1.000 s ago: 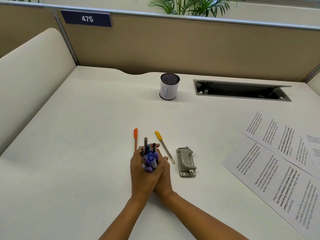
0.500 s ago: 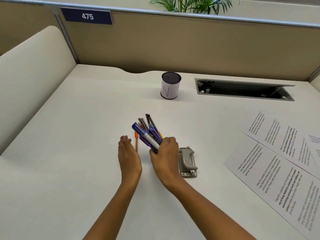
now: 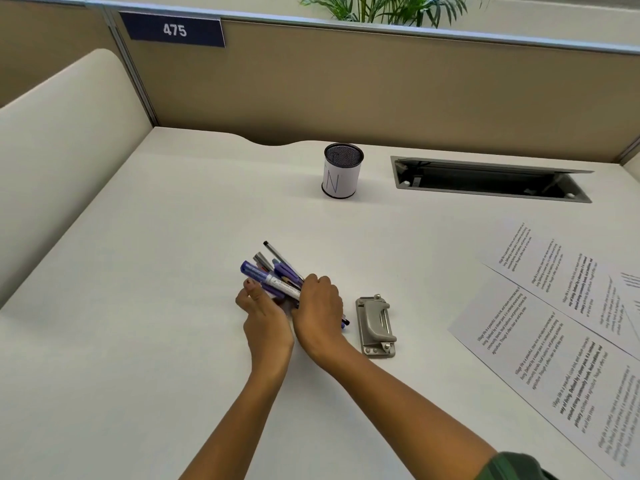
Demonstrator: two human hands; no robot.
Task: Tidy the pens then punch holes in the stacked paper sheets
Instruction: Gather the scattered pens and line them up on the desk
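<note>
A pale desk (image 3: 138,271) fills a cubicle closed off by tan partition walls. Nearer the person than the pen cup (image 3: 341,171) and a little to its left, the left hand (image 3: 263,317) lies with bent fingers against the underside of the pens (image 3: 273,275). Whether it pinches anything there cannot be told.

The pens form one bundle. Its long axis slants from the near right, where a few ends poke out under the palm, up and away to the far left, so it leans away from the cup's line. The right hand (image 3: 320,306) is wrapped firmly round the middle of that bundle and is the hand closer to the cup.

The cup stands upright and well apart, farther out and slightly right of this hand. The bundle would likely need tipping upright and carrying outward. Nearer than the cup and to its right lies the hole punch (image 3: 375,323), and farther right the paper sheets (image 3: 554,341) are spread, not yet stacked.
</note>
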